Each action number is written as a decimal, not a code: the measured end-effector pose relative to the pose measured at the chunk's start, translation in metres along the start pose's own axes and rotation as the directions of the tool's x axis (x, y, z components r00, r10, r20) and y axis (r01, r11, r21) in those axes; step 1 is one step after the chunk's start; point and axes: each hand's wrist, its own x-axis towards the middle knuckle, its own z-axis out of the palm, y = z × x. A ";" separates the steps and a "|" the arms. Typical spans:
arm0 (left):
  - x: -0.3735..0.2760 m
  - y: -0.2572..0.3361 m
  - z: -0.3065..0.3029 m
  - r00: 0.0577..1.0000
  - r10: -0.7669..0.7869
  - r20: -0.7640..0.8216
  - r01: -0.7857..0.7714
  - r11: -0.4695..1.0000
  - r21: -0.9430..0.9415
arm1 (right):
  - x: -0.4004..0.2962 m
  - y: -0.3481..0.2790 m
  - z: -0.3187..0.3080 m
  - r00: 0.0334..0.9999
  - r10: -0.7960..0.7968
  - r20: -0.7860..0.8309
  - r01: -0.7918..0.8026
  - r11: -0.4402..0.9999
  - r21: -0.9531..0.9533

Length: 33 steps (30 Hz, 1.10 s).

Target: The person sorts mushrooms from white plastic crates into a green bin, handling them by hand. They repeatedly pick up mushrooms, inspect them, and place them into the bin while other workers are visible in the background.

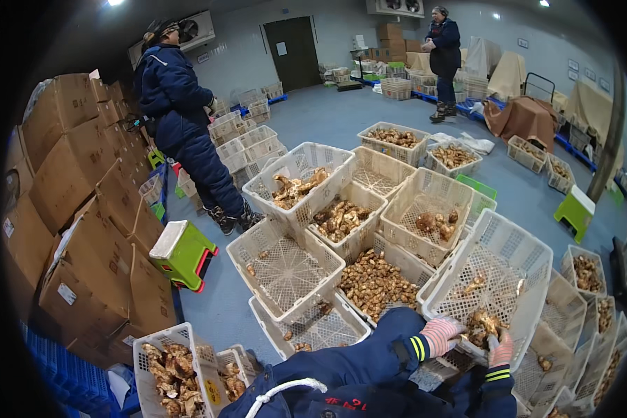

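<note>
A tilted white plastic crate leans before me, with a clump of brown mushrooms at its near end. My left hand, in a pink-and-white striped glove, is at the crate's near left rim beside the clump; its fingertips are partly hidden. From the right, my gloved right hand has its fingers on the clump. A few loose mushroom pieces lie farther up the mesh floor. Left of this crate, a lower crate holds many small mushrooms.
Stacked crates stand around me, one nearly bare crate at left and one of large mushrooms at lower left. Green step stools flank the pile. Cardboard boxes rise at left. Two people stand beyond.
</note>
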 end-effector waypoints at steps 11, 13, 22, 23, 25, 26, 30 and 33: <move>0.001 -0.009 0.013 0.998 0.050 -0.029 -0.050 0.999 0.002 | -0.006 -0.025 -0.015 1.000 -0.010 0.029 0.011 1.000 -0.013; 0.002 -0.006 0.010 0.997 0.071 -0.030 -0.071 0.997 0.008 | -0.006 -0.029 -0.016 1.000 0.021 -0.007 -0.022 0.995 -0.097; 0.007 0.009 -0.014 0.994 -0.065 0.088 0.064 0.998 0.011 | -0.009 -0.054 -0.020 0.991 -0.123 -0.054 0.122 0.992 -0.018; 0.005 0.010 -0.010 0.999 -0.042 -0.002 0.042 0.999 -0.008 | -0.011 -0.048 -0.018 0.986 -0.158 -0.058 0.153 0.985 -0.084; 0.008 0.011 -0.010 0.999 -0.038 -0.029 0.035 0.995 -0.097 | -0.009 -0.046 -0.018 1.000 0.002 -0.016 -0.003 0.996 -0.087; 0.012 0.013 -0.007 0.996 -0.021 -0.089 0.006 0.986 -0.167 | -0.009 -0.043 -0.020 1.000 -0.008 -0.028 0.006 0.997 -0.078; 0.013 -0.005 0.014 0.984 -0.175 0.029 0.161 0.816 -0.555 | -0.006 -0.050 -0.017 0.999 0.042 0.031 -0.038 0.991 -0.129; 0.028 0.015 0.014 0.987 -0.127 0.096 0.157 0.871 -0.465 | -0.008 -0.058 -0.025 0.994 0.079 0.073 -0.071 0.992 -0.101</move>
